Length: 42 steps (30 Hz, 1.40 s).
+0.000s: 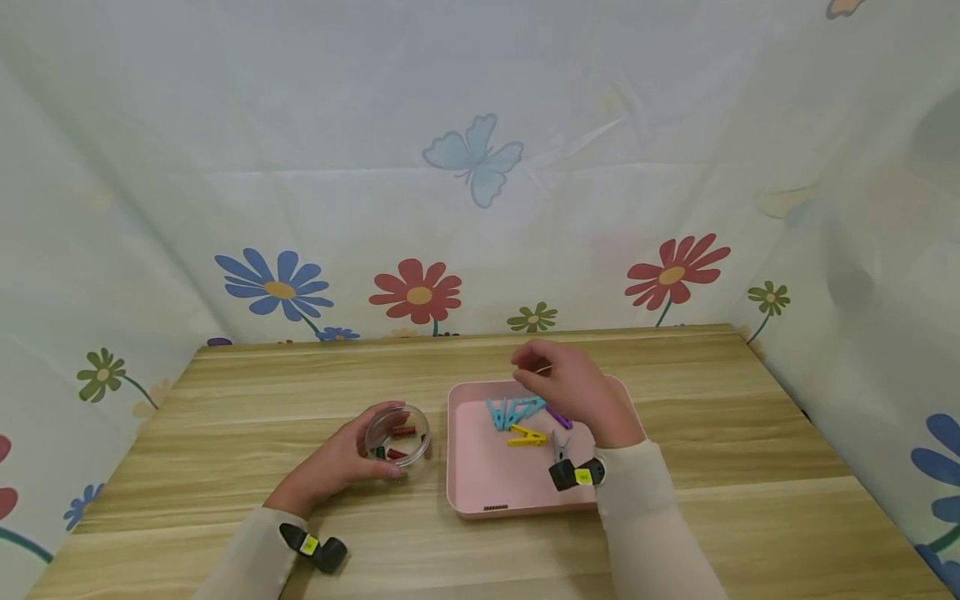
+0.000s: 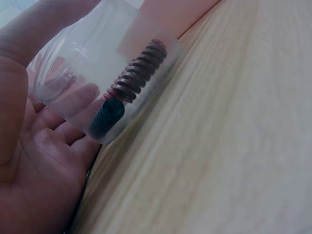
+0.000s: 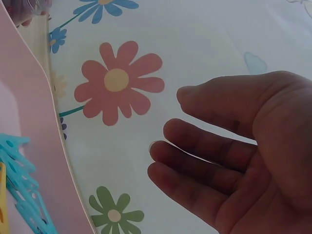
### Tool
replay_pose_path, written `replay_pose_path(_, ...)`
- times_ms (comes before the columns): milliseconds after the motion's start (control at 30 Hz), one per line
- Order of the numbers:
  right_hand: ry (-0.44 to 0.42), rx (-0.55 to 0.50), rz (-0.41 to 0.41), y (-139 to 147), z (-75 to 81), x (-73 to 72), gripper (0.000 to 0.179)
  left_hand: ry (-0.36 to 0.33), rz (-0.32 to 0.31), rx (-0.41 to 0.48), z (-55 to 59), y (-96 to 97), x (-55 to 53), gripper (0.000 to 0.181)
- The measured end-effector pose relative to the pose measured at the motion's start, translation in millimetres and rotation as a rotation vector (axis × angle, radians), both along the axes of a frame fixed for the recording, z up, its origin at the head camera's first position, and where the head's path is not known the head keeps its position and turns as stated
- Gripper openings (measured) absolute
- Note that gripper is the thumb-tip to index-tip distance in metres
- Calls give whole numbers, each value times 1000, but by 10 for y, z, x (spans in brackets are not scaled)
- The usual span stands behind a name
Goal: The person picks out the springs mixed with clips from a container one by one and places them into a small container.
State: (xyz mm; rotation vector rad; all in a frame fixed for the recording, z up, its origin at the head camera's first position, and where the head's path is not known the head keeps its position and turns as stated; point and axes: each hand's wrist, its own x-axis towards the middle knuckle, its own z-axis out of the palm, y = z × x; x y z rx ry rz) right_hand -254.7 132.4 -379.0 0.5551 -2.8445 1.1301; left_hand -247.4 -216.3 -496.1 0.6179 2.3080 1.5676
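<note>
My left hand (image 1: pixel 341 457) grips a clear plastic jar (image 2: pixel 83 53) from its left side, fingers and thumb round the wall. Inside the jar lie several coil springs: red ones (image 1: pixel 403 432), a green one (image 2: pixel 107 117) and one that looks dark brown (image 2: pixel 141 70). Over the back right part of a pink tray (image 1: pixel 480 487), my right hand (image 1: pixel 566 379) is held in the air. Its fingers (image 3: pixel 195 187) are loosely bent, thumb apart from them, with nothing between. Below it in the tray lie light blue clothespins (image 1: pixel 513 412) and a yellow clothespin (image 1: pixel 528 437).
A purple clothespin (image 1: pixel 559 417) and a grey one (image 1: pixel 560 446) also lie in the tray, partly near the right wrist. A dark spring (image 1: pixel 496 507) rests by the tray's front wall. The wooden table (image 1: pixel 300 375) meets a flower-printed cloth at its back edge.
</note>
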Motion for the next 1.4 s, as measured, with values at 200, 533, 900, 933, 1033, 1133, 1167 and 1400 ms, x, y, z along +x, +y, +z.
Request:
replay_pose_path(200,-23,15,-38,95,3,-25,17,-8,-13,12,12,7,-1,82)
replay_pose_path(533,-35,10,-51,253,16,-58,19,-19,-16,20,21,12,-6,82)
replay_pose_path(900,-88,27,-97,360,-26,-103,18,-4,5,3,27,14,-7,85)
replay_pose_path(933,-91,32,-101,368,-30,-103,18,-4,5,2,26,14,-8,84)
replay_pose_path(1033,-105,35,-119,390,-43,-117,18,-2,5,1,26,13,-11,84)
replay_pose_path(1133,-124,34,-138,410,-47,-129,18,-4,5,0,29,15,-11,86)
replay_pose_path(1167,-129,35,-141,420,-51,-137,18,-4,7,-1,30,15,-11,86)
replay_pose_path(1400,-196,36,-173,484,-81,-176,18,-5,7,-7,34,16,-13,84)
